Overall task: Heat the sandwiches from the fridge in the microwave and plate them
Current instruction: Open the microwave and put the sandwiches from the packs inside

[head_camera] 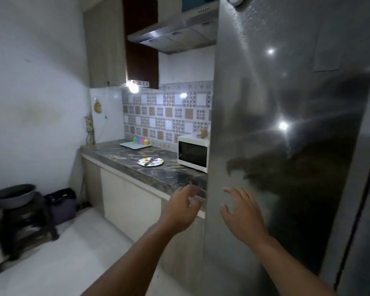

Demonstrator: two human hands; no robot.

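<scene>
A tall steel fridge [286,124] fills the right side, its door closed. Both my hands are raised in front of its left edge. My left hand [183,208] hovers with loosely spread fingers beside the door's edge, holding nothing. My right hand [241,214] is spread open just before the door's surface. A white microwave [193,152] stands on the marble counter [158,174], door closed. A white plate with coloured dots [150,161] lies left of it with a dark utensil on it. No sandwiches are in view.
A white tray [132,145] with coloured cups sits at the counter's back. A range hood [175,35] hangs above. On the floor at left, a dark stool bears a grey basin [14,194], next to a purple bin [62,206]. White cabinets [128,201] run under the counter.
</scene>
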